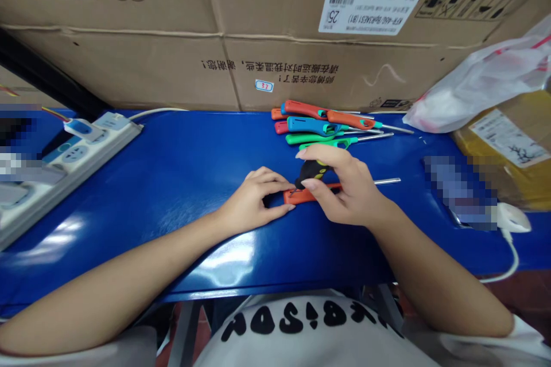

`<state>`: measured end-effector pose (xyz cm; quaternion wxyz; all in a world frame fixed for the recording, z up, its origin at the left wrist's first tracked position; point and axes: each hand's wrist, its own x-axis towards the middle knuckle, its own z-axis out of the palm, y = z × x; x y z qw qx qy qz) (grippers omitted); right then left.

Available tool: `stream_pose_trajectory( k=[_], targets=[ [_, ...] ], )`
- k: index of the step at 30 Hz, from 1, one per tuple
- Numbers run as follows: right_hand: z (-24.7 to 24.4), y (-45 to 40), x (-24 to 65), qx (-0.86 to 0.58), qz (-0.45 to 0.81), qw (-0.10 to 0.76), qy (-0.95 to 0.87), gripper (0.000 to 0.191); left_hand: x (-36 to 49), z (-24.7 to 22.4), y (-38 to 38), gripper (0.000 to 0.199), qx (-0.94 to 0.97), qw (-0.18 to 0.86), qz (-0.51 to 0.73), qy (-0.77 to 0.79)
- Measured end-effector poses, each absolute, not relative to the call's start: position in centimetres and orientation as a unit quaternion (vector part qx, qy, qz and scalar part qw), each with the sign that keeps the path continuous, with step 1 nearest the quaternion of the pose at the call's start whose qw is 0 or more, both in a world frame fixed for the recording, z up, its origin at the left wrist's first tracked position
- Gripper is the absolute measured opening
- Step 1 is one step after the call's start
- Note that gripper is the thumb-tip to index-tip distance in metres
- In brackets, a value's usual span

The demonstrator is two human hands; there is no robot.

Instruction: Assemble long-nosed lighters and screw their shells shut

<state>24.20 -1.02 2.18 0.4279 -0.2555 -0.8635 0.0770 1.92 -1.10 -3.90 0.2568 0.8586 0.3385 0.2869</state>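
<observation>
An orange long-necked lighter (302,196) lies flat on the blue table, its metal tube pointing right. My left hand (255,199) pinches the lighter's left end between thumb and fingers. In my right hand (344,186) is a short black and yellow screwdriver (310,173), tilted, with its tip down at the lighter's left end. Whether the tip sits in a screw is too small to tell. The right hand covers the middle of the lighter. Just beyond it, several more lighters (307,125) in orange, red, blue and green lie in a pile.
A large cardboard box (172,69) walls off the back of the blue table (181,183). On the left is a white power strip (107,137) with plugs. To the right are a phone (456,192) with a white cable, a taped parcel (503,166) and a plastic bag (469,83).
</observation>
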Motion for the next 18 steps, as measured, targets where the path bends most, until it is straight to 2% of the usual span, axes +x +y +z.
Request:
stream_pose_trajectory(
  k=[5, 11, 14, 18],
  targets=[
    [2.01, -0.74, 23.86, -0.261, 0.028, 0.458, -0.849, 0.034, 2.02, -3.94, -1.08, 0.021, 0.855, 0.258, 0.289, 0.343],
    [2.53, -1.09, 24.14, -0.215, 0.132, 0.434, -0.865, 0.046, 1.97, -3.79, -1.07, 0.026, 0.852, 0.274, 0.285, 0.343],
    [2.56, -1.22, 23.93, -0.206, 0.130, 0.442, -0.863, 0.051, 1.92, -3.81, -1.08, 0.025, 0.852, 0.275, 0.284, 0.343],
    [2.37, -0.99, 23.44, -0.194, 0.075, 0.464, -0.861, 0.042, 1.94, -3.86, -1.11, 0.023, 0.851, 0.276, 0.283, 0.345]
  ],
)
